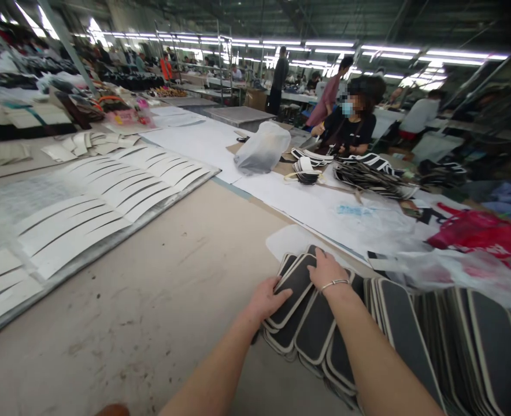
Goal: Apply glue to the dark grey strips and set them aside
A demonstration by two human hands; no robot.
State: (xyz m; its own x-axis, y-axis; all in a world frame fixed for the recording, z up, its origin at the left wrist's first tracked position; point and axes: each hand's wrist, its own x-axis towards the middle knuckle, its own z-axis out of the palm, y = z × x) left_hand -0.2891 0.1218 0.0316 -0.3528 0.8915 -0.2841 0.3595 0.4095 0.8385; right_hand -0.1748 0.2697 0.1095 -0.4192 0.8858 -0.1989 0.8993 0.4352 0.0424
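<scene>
A dark grey panel with rounded corners and a pale border (292, 292) lies tilted on top of a fanned pile of similar panels (317, 329). My left hand (267, 299) grips its left edge, thumb on the upper face and the other fingers partly hidden at the side. At its far right edge, my right hand (327, 270) holds the same panel, fingers curled over the corner. A bracelet circles my right wrist. Further rows of these panels (405, 329) stand leaning to the right, partly behind my right forearm.
To the left, white sheets with curved slits (121, 185) lie on a grey board (151, 216). A clear plastic bag (264, 147) and dark cut pieces (368, 176) sit across the table. A masked person (355, 124) works there. A red bag (481, 234) lies at right.
</scene>
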